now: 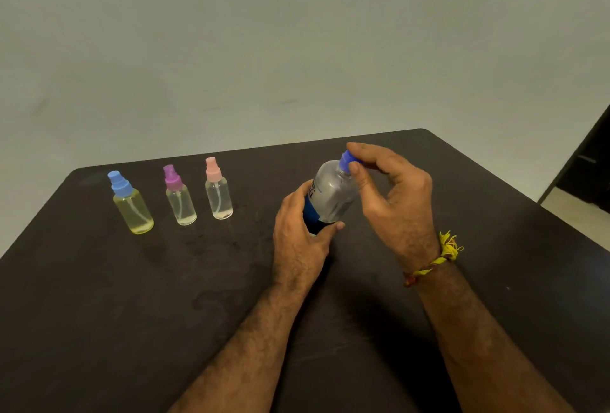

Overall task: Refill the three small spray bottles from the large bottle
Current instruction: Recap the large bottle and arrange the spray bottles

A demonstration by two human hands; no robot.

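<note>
Fingers (358, 152) of the right hand (396, 201) curl over the blue cap (346, 160) of the large bottle (333, 195), thumb and forefinger pinching it from either side, while the left hand (298, 234) wraps round the bottle's lower half, its thumb lying across the front. From the head camera, the bottle stands near the middle of the dark worktop (99, 313), its long axis tilted so the cap leans up and toward the right, away from the person. Its upper body is clear and looks nearly colourless; a dark blue label circles the part under the left hand, and the print on it is too covered and blurred to read. The bottle's base is hidden behind the left hand, so I cannot tell whether it touches the worktop. Well apart to the left, three small spray bottles stand upright in a row, nozzles up: the blue-topped bottle (132, 204) with yellowish liquid, the purple-topped bottle (180, 196) and the pink-topped bottle (218, 190), both clear with only a little liquid at the bottom. A yellow thread band (439, 257) circles the right wrist.
</note>
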